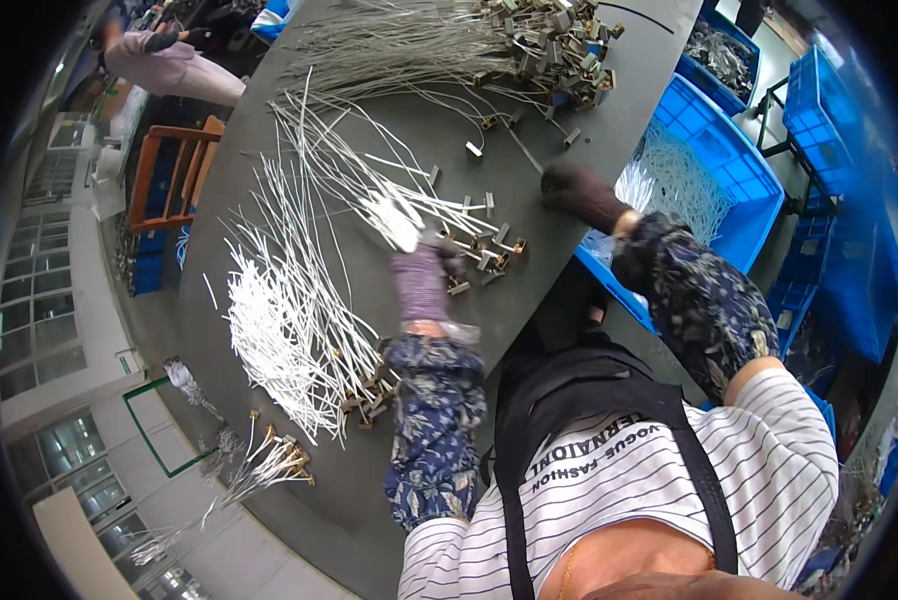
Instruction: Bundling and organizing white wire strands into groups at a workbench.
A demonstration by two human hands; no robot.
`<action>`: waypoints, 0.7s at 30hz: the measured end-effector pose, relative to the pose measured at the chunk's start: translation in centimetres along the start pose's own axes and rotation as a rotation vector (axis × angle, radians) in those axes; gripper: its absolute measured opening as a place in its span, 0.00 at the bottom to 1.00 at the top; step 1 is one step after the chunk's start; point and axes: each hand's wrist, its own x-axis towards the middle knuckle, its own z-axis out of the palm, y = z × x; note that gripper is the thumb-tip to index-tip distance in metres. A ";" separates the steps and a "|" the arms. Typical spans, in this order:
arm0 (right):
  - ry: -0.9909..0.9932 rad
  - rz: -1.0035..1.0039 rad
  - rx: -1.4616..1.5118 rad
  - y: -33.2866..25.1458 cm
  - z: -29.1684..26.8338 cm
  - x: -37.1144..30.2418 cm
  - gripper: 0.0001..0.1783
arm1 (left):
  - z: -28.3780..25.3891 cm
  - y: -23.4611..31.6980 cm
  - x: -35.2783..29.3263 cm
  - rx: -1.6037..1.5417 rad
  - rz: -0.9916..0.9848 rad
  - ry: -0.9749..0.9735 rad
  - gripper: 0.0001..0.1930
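My left hand [424,280], in a purple knitted glove, is over the dark table beside a bunch of white wires [394,220] and several small metal-ended connectors [494,250]. Motion smears its fingers, so their grip is unclear. Farther right, my right hand [581,198] wears a dark glove and is closed at the table's right edge. A thin grey wire [526,150] runs from its fingertips toward the far pile. Loose connectors lie between the two hands.
Another heap of white wires [279,340] lies on the left, with a large pile of metal connectors [559,50] at the far end. A blue crate [759,190] with clear strands stands right of the table [319,500]. A co-worker [159,60] is at the far left, near an orange chair [174,175].
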 end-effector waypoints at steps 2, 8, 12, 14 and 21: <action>-0.267 0.444 0.958 -4.7 -4.1 -2.9 0.08 | 3.8 -1.1 -3.0 -0.251 -0.072 -0.104 0.16; -0.331 0.498 1.141 -6.0 -6.6 -19.0 0.05 | 9.5 -6.3 -0.3 -0.745 -0.355 -0.419 0.11; -0.067 0.806 1.190 0.3 -4.4 -29.1 0.02 | 13.6 -11.6 -0.6 -0.246 -0.153 -0.402 0.15; -0.114 0.989 1.090 1.0 -6.0 -33.1 0.03 | 14.6 -9.0 -0.8 -0.366 -0.298 -0.297 0.14; -0.377 1.246 0.765 5.2 -6.3 -43.7 0.06 | 12.8 -2.0 3.4 -0.492 0.104 -0.181 0.11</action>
